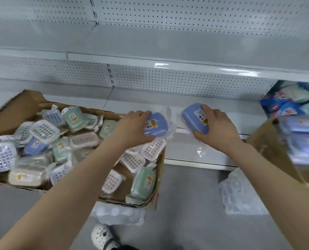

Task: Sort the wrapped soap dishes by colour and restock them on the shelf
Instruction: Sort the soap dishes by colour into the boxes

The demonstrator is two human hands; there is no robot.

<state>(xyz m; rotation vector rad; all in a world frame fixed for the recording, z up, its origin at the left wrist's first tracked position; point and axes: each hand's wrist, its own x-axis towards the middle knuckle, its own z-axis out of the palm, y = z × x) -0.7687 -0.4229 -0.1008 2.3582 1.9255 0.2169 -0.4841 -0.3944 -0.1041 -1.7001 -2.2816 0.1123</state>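
Shelf: white painted metal by the look, smooth, glossy; hard glare on upper lip; back panel: same white, perforated, duller; left blue dish, right blue dish: smooth plastic, soft sheen; labels paper-like, flat finish; clear film round each, crinkled, shiny; green dish: plastic under same film; grid trays: white plastic, holed; box: brown cardboard, matt, edges ragged; floor: grey, smooth, matt; shoe: white, matt, holed, material unclear.
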